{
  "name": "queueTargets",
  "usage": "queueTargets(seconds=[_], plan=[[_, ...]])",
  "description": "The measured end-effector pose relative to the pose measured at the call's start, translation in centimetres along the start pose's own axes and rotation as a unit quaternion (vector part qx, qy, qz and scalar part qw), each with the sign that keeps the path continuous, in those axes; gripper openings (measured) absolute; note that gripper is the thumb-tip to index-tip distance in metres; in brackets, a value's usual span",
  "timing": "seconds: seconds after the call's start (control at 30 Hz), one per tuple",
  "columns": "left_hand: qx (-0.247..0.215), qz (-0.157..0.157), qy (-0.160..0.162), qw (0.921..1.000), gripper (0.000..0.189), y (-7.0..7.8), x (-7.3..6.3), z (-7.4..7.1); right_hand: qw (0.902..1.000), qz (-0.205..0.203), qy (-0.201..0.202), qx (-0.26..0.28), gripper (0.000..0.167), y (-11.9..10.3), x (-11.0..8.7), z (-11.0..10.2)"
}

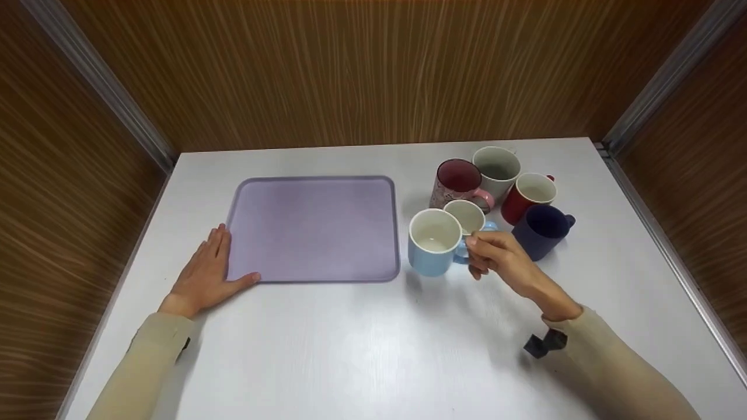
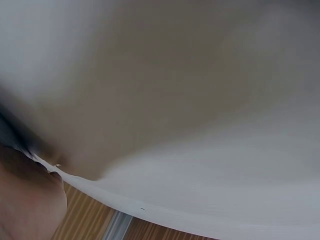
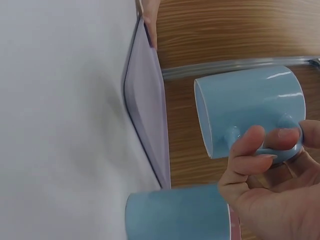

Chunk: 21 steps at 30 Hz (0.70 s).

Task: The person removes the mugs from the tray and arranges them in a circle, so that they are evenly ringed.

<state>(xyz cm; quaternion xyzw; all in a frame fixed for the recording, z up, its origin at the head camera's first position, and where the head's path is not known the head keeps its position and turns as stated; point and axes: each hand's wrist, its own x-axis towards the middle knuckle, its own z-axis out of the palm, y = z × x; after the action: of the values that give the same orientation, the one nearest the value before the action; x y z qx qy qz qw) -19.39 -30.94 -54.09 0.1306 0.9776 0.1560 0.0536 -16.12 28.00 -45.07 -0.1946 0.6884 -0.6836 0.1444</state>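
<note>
A light blue mug (image 1: 430, 262) with a white inside hangs above the table, its handle pinched by my right hand (image 1: 502, 256). In the right wrist view, thumb and fingers curl round the handle of that mug (image 3: 245, 105). Just behind it stands a second light blue mug (image 1: 465, 214), partly hidden by the held one. At the lower left corner of a flat lilac tray (image 1: 315, 230), my left hand (image 1: 204, 274) lies with straight fingers along the side and the thumb on the front edge. The left wrist view shows only part of this hand (image 2: 30, 200).
Behind and right of the blue mugs stand a patterned mug with a pink handle (image 1: 446, 189), a pale grey mug (image 1: 502, 184), a red mug (image 1: 519, 201) and a dark blue mug (image 1: 537, 236). Wood-grain panels (image 1: 373, 70) enclose the white table (image 1: 327, 350) at the back and sides.
</note>
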Motion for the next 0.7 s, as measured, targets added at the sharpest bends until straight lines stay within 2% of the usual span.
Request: queueTargets(seconds=[0.33,0.57,0.7], plan=[[-0.004,0.002,-0.001,1.0000,0.126,0.0,0.0,0.0,0.9999,0.006,0.000,0.010,0.037,1.1,-3.5,-2.7],[-0.004,0.004,0.002,1.0000,0.126,-0.1,0.0,0.1,0.9992,0.019,0.034,0.012,0.037,1.9,-5.1,-4.2],[-0.006,0.003,-0.001,1.0000,0.126,-0.1,0.0,0.1,0.9983,0.025,0.052,-0.008,0.039,2.5,-5.8,-5.1]])
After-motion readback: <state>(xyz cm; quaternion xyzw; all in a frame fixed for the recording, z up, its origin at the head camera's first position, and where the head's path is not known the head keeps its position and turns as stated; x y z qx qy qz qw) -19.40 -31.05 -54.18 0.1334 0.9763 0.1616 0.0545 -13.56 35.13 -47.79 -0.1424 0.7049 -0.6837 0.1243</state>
